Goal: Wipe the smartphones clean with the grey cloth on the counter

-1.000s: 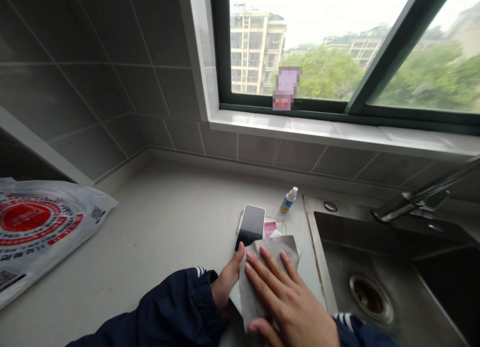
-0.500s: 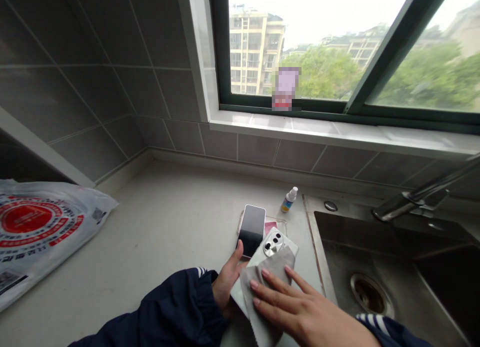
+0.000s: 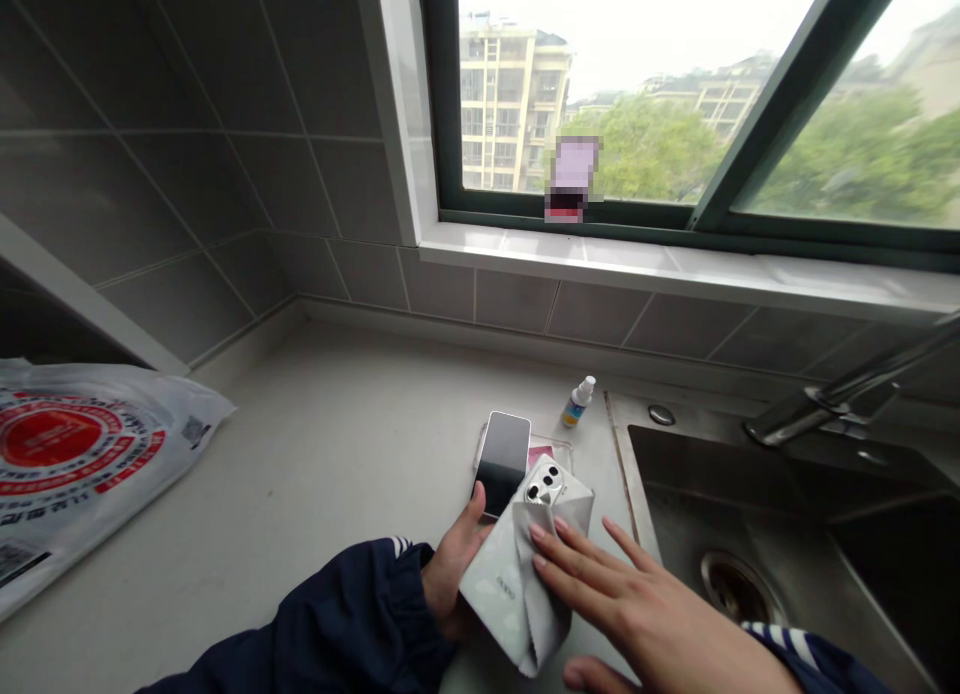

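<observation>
Near the counter's (image 3: 360, 454) edge by the sink (image 3: 634, 479), the left hand (image 3: 454, 564) grips the white phone (image 3: 487, 574) — its hidden fingers unreadable — while the right hand (image 3: 637, 599), spread on the cloth (image 3: 546, 574), should wipe lightly, smoothing folds and easing around the lenses (image 3: 545, 482).

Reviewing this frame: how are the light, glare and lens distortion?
Head view: sky beyond the window burns out white; left wall tiles sit dark; pale glare lies on the sill; straight edges slant toward the sides; a pixelated patch hides part of the pane.
</observation>
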The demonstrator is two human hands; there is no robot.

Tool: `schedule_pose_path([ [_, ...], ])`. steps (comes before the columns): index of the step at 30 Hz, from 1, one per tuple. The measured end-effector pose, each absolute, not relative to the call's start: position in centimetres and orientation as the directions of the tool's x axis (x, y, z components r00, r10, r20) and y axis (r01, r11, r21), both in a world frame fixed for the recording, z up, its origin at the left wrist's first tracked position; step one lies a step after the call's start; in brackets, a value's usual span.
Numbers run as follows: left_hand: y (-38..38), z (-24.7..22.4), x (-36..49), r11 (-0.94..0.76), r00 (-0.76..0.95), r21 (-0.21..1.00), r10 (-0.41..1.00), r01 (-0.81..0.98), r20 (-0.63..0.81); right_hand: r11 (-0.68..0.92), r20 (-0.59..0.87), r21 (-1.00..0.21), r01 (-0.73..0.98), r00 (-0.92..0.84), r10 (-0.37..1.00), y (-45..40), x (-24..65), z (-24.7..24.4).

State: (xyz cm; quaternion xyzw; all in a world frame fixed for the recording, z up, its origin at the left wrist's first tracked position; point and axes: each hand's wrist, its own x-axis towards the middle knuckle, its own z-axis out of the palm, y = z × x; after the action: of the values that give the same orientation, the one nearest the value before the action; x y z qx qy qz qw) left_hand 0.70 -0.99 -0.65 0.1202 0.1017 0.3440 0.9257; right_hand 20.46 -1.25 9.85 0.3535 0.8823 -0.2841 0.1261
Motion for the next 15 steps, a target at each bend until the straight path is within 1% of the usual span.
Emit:
schedule_pose_path([
  [3, -1.0, -0.5, 0.4, 0.742, 0.752, 0.300, 0.650, -0.599, -0.108, 0.608, -0.356, -0.373, 0.700, -0.714, 0.603, -1.3, 21.0, 9.0],
  [5, -1.0, -0.3, 0.1, 0.768, 0.779, 0.306, 0.616, -0.563, -0.113, 0.636, -0.285, -0.344, 0.691, -0.722, 0.631, -1.4, 21.4, 8.2],
  [8, -0.9, -0.2, -0.2, 0.806, 0.816, 0.312, 0.562, -0.503, -0.138, 0.663, -0.178, -0.269, 0.698, -0.713, 0.678, -1.4, 21.9, 7.1],
  [11, -0.8, -0.6, -0.2, 0.822, 0.825, 0.313, 0.541, -0.476, -0.165, 0.654, -0.083, -0.199, 0.730, -0.678, 0.731, -1.2, 21.9, 6.3],
  [15, -0.7, -1.4, 0.0, 0.829, 0.835, 0.322, 0.526, -0.458, -0.164, 0.643, 0.004, -0.156, 0.749, -0.651, 0.759, -0.9, 21.9, 5.5],
])
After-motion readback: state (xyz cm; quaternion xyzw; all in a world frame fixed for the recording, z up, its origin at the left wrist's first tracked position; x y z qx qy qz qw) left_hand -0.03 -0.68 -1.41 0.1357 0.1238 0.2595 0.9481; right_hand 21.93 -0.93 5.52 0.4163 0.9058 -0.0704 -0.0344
